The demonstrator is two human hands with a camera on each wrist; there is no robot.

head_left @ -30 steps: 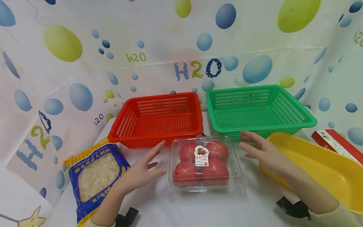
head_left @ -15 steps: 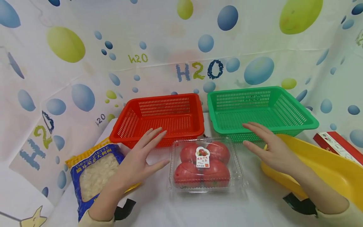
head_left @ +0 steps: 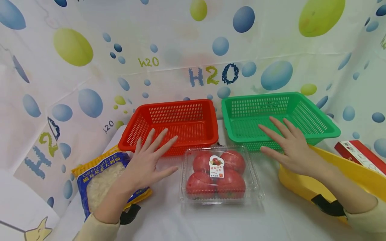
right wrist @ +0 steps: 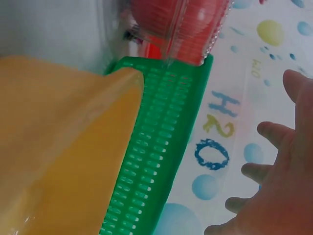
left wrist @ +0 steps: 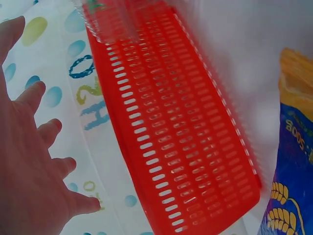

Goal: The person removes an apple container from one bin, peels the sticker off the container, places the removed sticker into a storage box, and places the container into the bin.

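Observation:
A clear plastic clamshell box of red tomato-like fruit (head_left: 215, 175) with a white label sits in the middle of the table. To its left, my left hand (head_left: 144, 167) hovers with spread fingers, above the blue and yellow orecchiette bag (head_left: 101, 184) and before the red basket (head_left: 169, 127). My right hand (head_left: 294, 155), also spread, is raised right of the box, in front of the green basket (head_left: 256, 125) and over the edge of the yellow tub (head_left: 295, 187). Neither hand holds anything. Both wrist views show the fingers apart from all objects.
A red and white carton (head_left: 362, 154) lies at the far right behind the yellow tub. The printed curtain (head_left: 181, 40) hangs close behind both baskets. White cloth (head_left: 223, 224) covers the table in front of the box.
Both hands have risen and spread their fingers wider, the right one also shifting outward to the right. The box, bag and baskets stay in place; the view has shifted slightly.

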